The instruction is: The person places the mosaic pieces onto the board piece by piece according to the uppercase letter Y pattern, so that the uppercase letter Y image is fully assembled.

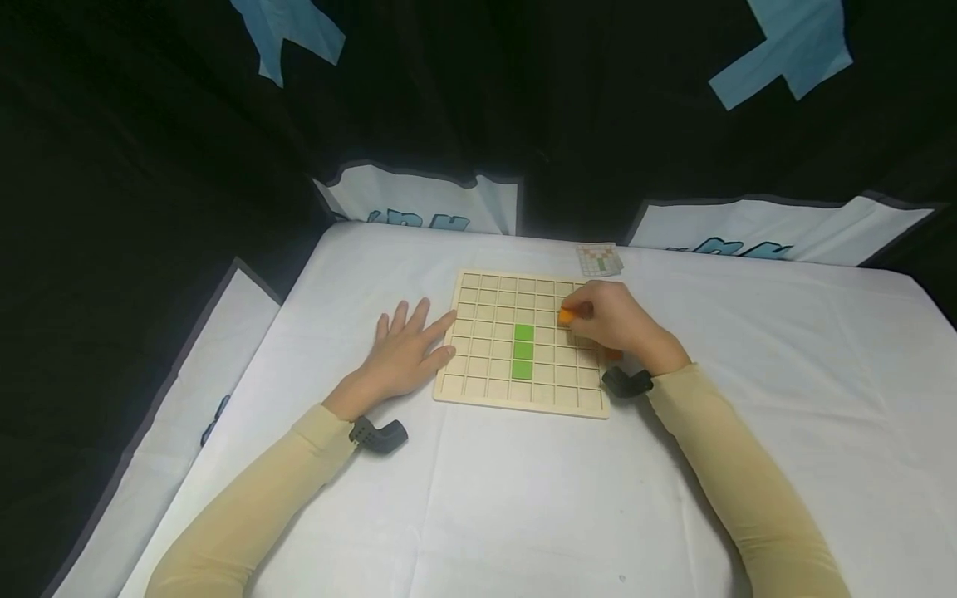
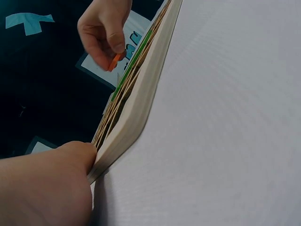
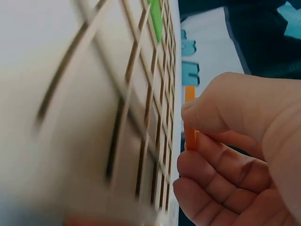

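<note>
A light wooden grid board lies on the white table, with three green square tiles in one column of its cells. Over the board's right side, my right hand pinches a thin orange tile between thumb and fingers. The tile is tilted on edge, above the cells in the right wrist view. My left hand lies spread at the board's left edge, its thumb and index fingertip touching the rim. In the left wrist view, the left thumb meets the board's side.
A small card printed with a coloured grid lies behind the board's far right corner. Something orange shows partly under my right wrist, beside the board. Dark curtains with blue tape hang behind the table.
</note>
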The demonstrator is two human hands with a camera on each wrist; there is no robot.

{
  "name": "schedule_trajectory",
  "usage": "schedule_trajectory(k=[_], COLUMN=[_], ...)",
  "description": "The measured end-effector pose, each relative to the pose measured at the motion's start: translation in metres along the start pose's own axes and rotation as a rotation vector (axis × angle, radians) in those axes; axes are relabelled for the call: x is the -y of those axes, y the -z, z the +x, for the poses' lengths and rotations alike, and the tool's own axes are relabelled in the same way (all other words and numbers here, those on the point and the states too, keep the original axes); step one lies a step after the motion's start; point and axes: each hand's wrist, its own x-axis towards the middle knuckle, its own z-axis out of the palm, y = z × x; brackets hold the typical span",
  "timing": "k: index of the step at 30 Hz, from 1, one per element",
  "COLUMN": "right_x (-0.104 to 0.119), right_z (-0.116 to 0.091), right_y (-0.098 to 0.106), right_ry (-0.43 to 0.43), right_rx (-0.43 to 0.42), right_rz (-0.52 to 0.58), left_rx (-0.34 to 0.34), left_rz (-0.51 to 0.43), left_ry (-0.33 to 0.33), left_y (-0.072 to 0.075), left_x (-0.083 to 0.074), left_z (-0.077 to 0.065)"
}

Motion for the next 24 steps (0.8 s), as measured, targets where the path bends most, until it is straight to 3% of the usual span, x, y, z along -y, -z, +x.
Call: schedule_trajectory(k=[9,24], right_x=[0.026,0.041], right_z=[0.020,0.046], right_y=[-0.016,-0.033], right_ry=[0.096,0.097], right_rx=[-0.011,0.036], right_rz=[0.022,0.050], left_rx=[0.003,0.010], left_rz=[0.006,0.007], left_ry=[0.003,0.012], left_y=[0.001,0.000], left_x=[0.000,0.000], left_z=[0.000,0.000])
